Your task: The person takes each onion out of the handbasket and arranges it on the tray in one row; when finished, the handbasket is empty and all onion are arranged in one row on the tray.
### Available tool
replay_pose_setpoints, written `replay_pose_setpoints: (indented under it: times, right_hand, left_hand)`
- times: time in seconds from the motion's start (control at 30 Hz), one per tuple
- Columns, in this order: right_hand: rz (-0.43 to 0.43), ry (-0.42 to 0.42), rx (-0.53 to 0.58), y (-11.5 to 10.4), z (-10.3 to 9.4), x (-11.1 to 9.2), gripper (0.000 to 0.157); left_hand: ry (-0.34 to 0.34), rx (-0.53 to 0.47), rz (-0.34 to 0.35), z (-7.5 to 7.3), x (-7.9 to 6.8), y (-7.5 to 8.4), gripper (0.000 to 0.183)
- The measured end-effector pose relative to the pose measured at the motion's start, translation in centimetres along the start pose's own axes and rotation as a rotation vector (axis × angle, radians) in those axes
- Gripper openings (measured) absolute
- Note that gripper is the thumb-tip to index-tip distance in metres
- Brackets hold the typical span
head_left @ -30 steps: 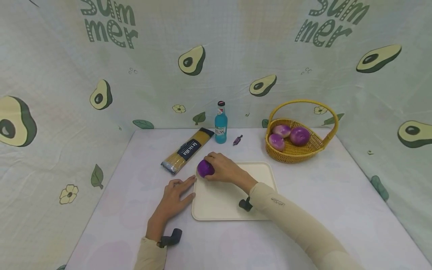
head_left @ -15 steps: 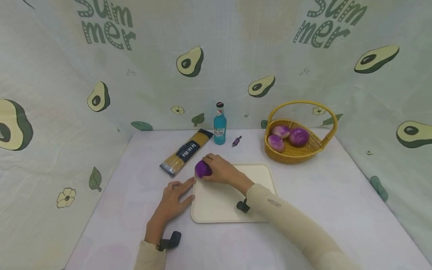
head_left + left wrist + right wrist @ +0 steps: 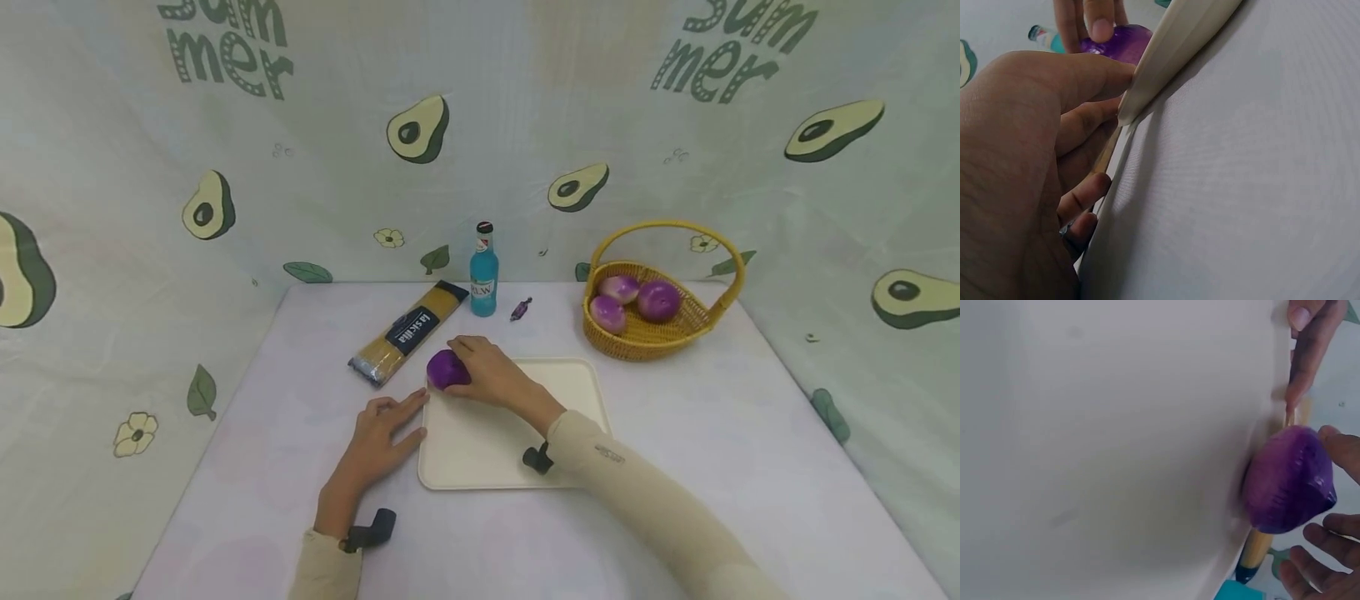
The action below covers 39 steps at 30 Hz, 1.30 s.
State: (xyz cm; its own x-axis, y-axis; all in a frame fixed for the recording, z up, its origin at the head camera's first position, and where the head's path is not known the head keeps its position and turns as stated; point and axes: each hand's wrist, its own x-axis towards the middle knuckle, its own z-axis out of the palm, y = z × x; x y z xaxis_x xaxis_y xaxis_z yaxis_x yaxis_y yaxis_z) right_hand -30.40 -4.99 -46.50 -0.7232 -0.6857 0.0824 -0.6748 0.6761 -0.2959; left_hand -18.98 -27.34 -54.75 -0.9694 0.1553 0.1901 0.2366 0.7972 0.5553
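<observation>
My right hand (image 3: 491, 375) curls round a purple onion (image 3: 446, 370) at the far left corner of a cream rectangular tray (image 3: 502, 454). In the right wrist view, the onion (image 3: 1288, 481) sits by the tray's edge, with the thumb at its near side and the other fingers bunched at its far side. My left hand (image 3: 378, 437) lies at the tray's left edge, its fingers loosely spread. There, in the left wrist view, the thumb of the left hand (image 3: 1019, 119) reaches the rim of the tray (image 3: 1166, 59), and the other fingers lie below it.
Behind the tray's left corner lies a pack of spaghetti (image 3: 408, 332). A blue bottle (image 3: 483, 275) stands upright at the back, beside a small purple wrapped candy (image 3: 521, 309). At the back right, a yellow wicker basket (image 3: 637, 346) holds several purple-and-white onions (image 3: 658, 300).
Slightly more of the onion shows beside the right hand's fingers. The whole view has shifted a little; otherwise hands, tray and onion stay nearly in place.
</observation>
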Motion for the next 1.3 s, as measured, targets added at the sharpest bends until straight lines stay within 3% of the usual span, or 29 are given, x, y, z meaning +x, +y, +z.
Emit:
replay_pose_setpoints:
  times: [0.23,0.43,0.67,1.03,1.3]
  right_hand:
    - [0.003,0.011,0.032,0.3,-1.6,-1.5,0.075]
    - [-0.001,0.070,0.044,1.5,-3.3,-2.9,0.066]
    - [0.029,0.113,0.089,3.7,-4.9,-4.5,0.059]
    - [0.088,0.184,0.076,7.8,-7.2,-6.6,0.059]
    - [0.142,0.212,0.075,10.6,-8.1,-8.2,0.059]
  left_hand:
    - [-0.030,0.008,-0.054,-0.1,-0.3,0.1,0.057]
    - [-0.024,-0.006,-0.042,0.1,-0.1,0.4,0.057]
    - [0.009,0.003,-0.003,0.2,0.0,0.2,0.057]
    - [-0.034,-0.003,-0.035,-0.2,0.6,0.1,0.057]
    - [-0.007,0.008,-0.020,0.1,0.1,0.2,0.058]
